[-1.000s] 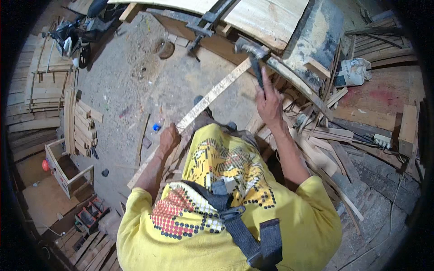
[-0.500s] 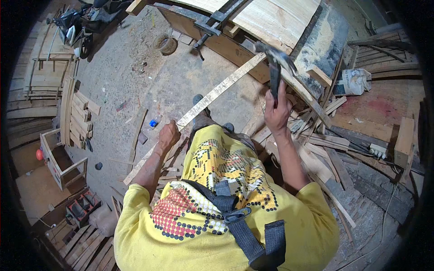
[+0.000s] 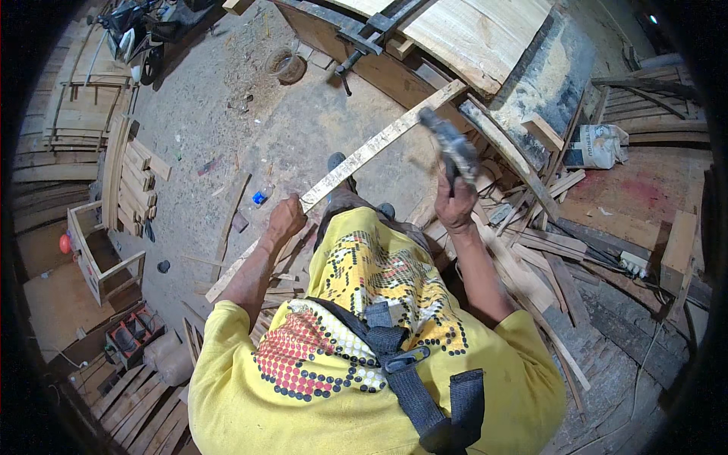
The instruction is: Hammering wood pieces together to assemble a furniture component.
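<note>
My left hand point(image 3: 287, 217) is closed around a long pale wooden strip point(image 3: 371, 148) with dark specks along its face. The strip slants from beside my left forearm up to the corner of a workbench, where its far end rests. In my right hand point(image 3: 456, 205) is a hammer point(image 3: 449, 142), gripped by its dark handle. Motion smears the hammer, and its head is close to the strip's far part. Whether the two touch, I cannot tell.
A bar clamp point(image 3: 367, 39) crosses the bench by a wide pale board point(image 3: 474, 38). Scrap wood point(image 3: 523, 265) lies to my right, near a white sack point(image 3: 597, 145). Stacked wood pieces point(image 3: 130, 182) and a small wooden frame point(image 3: 95, 262) stand left. A round basin point(image 3: 286, 66) sits on the floor.
The hammer has swung down and left toward the strip, with my right hand lower and tilted. My left hand keeps its hold. The whole view has shifted slightly.
</note>
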A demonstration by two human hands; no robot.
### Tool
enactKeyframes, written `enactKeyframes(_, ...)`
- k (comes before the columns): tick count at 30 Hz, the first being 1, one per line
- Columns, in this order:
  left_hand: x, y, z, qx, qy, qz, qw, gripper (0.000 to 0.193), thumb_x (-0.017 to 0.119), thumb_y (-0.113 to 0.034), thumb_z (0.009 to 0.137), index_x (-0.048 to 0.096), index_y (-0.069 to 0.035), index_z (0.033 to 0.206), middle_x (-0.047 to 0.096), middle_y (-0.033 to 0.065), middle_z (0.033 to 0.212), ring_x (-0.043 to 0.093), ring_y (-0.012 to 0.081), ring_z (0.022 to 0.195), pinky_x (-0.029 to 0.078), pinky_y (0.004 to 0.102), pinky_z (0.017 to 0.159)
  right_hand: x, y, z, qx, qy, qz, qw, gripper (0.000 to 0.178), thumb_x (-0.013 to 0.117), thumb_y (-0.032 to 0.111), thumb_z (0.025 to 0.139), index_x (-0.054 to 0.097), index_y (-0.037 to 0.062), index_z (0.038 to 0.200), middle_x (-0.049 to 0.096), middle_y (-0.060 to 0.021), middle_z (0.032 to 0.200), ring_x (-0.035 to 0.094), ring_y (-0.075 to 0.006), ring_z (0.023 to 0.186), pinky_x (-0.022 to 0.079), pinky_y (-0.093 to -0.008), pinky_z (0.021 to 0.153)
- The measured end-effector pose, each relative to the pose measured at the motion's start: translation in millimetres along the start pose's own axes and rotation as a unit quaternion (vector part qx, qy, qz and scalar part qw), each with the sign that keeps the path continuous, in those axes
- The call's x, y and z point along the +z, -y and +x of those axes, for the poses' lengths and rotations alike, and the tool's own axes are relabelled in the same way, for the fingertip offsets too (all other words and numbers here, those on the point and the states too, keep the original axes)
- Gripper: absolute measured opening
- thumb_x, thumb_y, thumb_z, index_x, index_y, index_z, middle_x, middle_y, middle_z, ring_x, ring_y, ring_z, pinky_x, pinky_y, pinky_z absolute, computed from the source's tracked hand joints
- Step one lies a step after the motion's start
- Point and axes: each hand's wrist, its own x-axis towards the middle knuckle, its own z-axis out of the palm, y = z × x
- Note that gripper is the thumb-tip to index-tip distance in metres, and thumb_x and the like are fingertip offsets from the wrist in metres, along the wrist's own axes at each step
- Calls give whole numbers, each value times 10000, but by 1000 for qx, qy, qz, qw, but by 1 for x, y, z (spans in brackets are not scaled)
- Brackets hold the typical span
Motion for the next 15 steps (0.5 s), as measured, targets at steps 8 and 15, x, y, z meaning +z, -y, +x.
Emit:
enactKeyframes(8,15,0,-10,-7,-50,12,999,201,553,-104,844,570,71,941,645,322,744,659,495,691,531,567,638,1,17,35,254,145,-6,956,582,585,108,967,389,91,1515,681,-267,1036,657,-449,836,520,-479,718)
enactKeyframes(15,-17,-12,-4,-27,-30,16,999,182,544,-110,860,560,46,953,662,300,783,671,469,742,526,569,643,13,12,-5,218,349,-64,909,517,574,148,980,441,138,1480,665,-238,1130,658,-449,943,533,-481,789)
